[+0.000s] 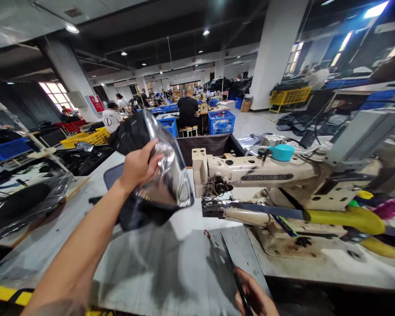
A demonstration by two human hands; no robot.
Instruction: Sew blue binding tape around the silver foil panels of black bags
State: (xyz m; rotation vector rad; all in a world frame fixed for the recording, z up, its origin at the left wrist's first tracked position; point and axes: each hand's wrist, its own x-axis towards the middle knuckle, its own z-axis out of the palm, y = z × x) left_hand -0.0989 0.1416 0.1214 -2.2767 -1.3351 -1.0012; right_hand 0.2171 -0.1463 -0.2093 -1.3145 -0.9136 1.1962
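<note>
Just left of a sewing machine (263, 170), a dark bag (173, 175) with a silver lining hangs tilted in a person's left hand (141, 164), its long axis sloping from upper left down toward the machine's needle end. The left fingers are pinched on its lining, thumb uppermost, while the bag's lower corner stops near the machine without touching it, a strip of bare surface (145, 276) showing below the gap. Dark cloth (131, 219) sits under the bag; blur makes it impossible to tell whether the two are joined.

Below and in front of the machine's free arm, the right hand (256, 294), partly out of frame, has its fingers closed around a slim black tool (232, 264) pointing up toward that arm. The left hand is the nearer to the bag; the right is well apart from it.

Shears (325, 216) with yellow handles lie along the machine's free arm, blade toward the bag, and are the chief obstacle there. A blue cup (282, 152) tops the machine. Behind its head stand a black box (210, 147) and, farther off, a blue crate (221, 123) beside a seated co-worker (188, 112).
</note>
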